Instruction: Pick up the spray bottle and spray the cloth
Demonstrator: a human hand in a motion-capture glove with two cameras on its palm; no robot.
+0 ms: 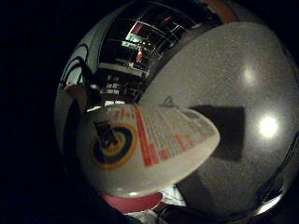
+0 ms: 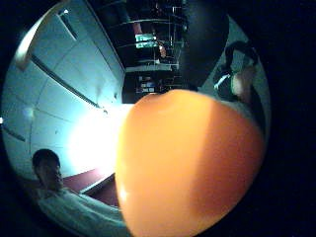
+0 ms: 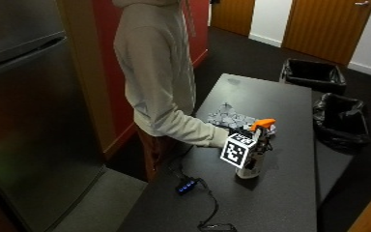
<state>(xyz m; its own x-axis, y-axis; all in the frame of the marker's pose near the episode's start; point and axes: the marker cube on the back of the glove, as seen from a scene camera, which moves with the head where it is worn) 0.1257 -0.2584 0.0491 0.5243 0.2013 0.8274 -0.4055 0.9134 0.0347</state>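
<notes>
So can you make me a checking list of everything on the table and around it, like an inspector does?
Surface: dark table, the person standing at its side.
Job's things: spray bottle with orange trigger top, upright with its base at the table; patterned cloth lying flat beyond it.
Clutter: nothing seen.
Hands: gloved right hand wrapped round the bottle; the other hand not seen.
Cables: a black cable and a small blue-lit box on the near part of the table.
Surroundings: two black-lined bins past the table, a steel fridge, wooden doors.
</notes>
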